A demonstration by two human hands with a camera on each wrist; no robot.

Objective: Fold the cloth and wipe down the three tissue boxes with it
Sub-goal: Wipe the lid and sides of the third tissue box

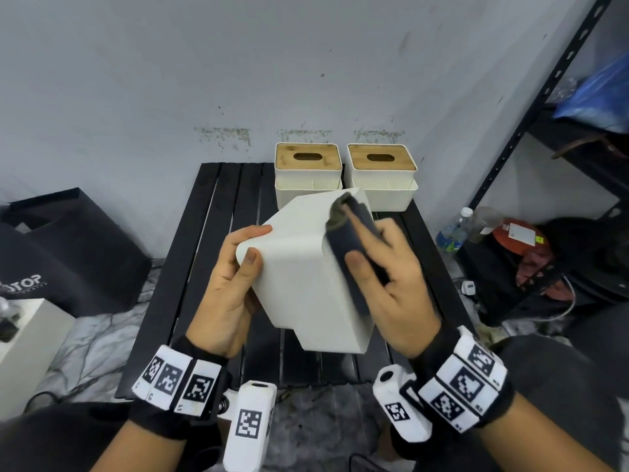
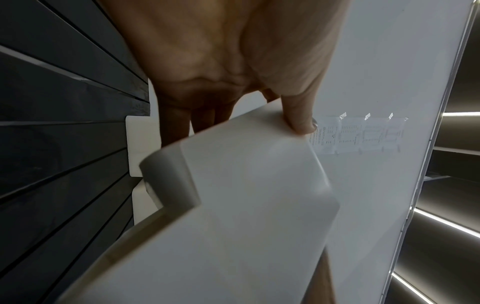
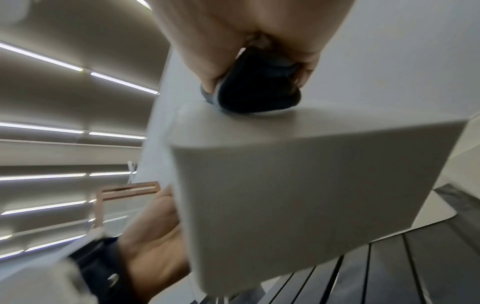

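Observation:
A white tissue box (image 1: 306, 284) is held tilted in the air above the black slatted table (image 1: 218, 233). My left hand (image 1: 235, 267) grips its left end, thumb on top and fingers beneath. My right hand (image 1: 377, 264) holds a folded dark cloth (image 1: 350, 240) and presses it against the box's right side. In the left wrist view the thumb (image 2: 298, 115) pins the box (image 2: 246, 205). The right wrist view shows the cloth (image 3: 257, 90) bunched under the fingers on the box (image 3: 298, 174). Two more white tissue boxes with wooden lids (image 1: 308, 172) (image 1: 381, 173) stand at the table's far edge.
A black bag (image 1: 68, 253) lies on the floor left of the table. At right stands a black metal shelf (image 1: 531, 124), with a plastic bottle (image 1: 452, 233) and clutter at its foot. A grey wall is close behind the table.

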